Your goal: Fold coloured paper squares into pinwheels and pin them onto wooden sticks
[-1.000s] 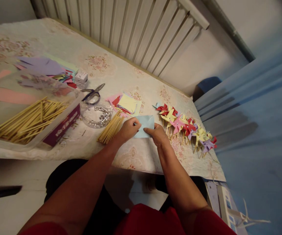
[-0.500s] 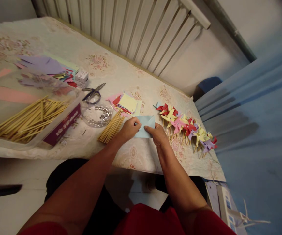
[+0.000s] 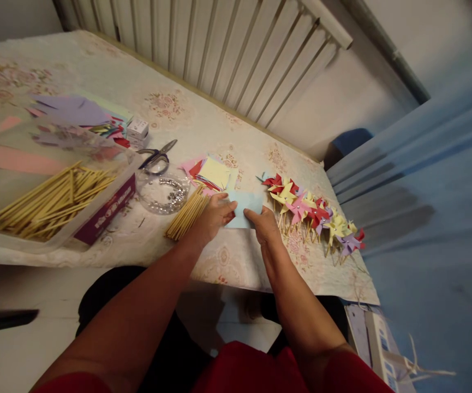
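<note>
Between my hands, above the near part of the table, is a light blue sheet of paper (image 3: 242, 219). My right hand (image 3: 265, 222) grips its right side, thumb on top and the other fingers underneath. At the left side of the sheet, my left hand (image 3: 218, 214) has its thumb and fingers closed at the paper's edge. Just left of that hand lies a bundle of thin wooden sticks (image 3: 184, 215). Behind the sheet sits a stack of coloured paper squares (image 3: 215, 172), a yellow one on top. Several finished paper pinwheels (image 3: 299, 206) on sticks lie to the right.
A clear round dish (image 3: 162, 194) holds small silvery pieces. Scissors (image 3: 157, 156) lie behind it. At left stands a clear plastic bin (image 3: 127, 191) with many sticks. Paper scraps (image 3: 72, 109) and a small white box (image 3: 137, 128) are farther back. A blue curtain (image 3: 432, 218) hangs at right.
The blue paper has flattened out; a crease or fold seen at its upper right no longer shows. My left hand's fingers have shifted and opened slightly at the left edge.
</note>
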The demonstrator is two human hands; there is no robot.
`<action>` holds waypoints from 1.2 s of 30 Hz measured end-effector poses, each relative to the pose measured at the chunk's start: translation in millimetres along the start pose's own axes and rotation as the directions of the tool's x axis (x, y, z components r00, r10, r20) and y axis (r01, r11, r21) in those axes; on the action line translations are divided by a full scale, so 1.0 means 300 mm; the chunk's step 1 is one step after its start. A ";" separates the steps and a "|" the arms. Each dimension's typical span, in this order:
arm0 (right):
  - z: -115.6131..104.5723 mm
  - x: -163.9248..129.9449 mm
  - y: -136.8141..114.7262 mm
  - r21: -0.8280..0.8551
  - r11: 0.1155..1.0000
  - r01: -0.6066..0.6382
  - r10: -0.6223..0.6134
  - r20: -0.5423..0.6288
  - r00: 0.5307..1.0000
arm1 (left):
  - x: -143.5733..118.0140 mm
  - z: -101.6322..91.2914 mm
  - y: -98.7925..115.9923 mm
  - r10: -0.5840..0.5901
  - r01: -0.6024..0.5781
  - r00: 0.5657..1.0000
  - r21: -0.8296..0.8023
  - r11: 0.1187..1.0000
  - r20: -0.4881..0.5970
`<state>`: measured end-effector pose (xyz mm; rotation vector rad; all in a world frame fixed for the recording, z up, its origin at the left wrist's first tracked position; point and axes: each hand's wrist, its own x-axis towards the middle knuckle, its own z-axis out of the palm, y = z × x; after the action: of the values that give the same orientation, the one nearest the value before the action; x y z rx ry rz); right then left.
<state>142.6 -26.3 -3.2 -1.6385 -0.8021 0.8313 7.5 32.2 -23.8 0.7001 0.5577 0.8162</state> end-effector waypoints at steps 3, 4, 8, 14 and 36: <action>0.004 -0.003 0.004 -0.007 1.000 -0.010 0.011 0.004 1.000 | 0.011 -0.013 -0.019 -0.006 0.002 0.991 0.034 0.999 0.131; 0.006 -0.004 0.006 -0.006 1.000 -0.018 0.018 0.008 1.000 | 0.015 -0.017 -0.026 -0.002 -0.006 0.990 0.057 0.998 0.139; 0.016 -0.007 0.011 0.024 0.999 -0.046 0.045 0.026 0.999 | 0.029 -0.023 -0.047 0.014 -0.024 0.998 0.145 0.989 0.067; 0.024 -0.008 0.009 0.052 0.996 -0.074 0.071 0.046 0.996 | 0.037 -0.023 -0.058 0.036 -0.037 0.999 0.207 0.978 0.006; -0.090 -0.166 0.056 -0.074 0.985 0.156 -0.170 -0.262 0.950 | 0.012 -0.010 -0.023 0.013 -0.015 1.000 0.137 0.990 0.013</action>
<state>140.6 -85.2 -9.0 -1.6623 -0.7605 0.4628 10.7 32.7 -31.7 0.8356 0.6028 0.7911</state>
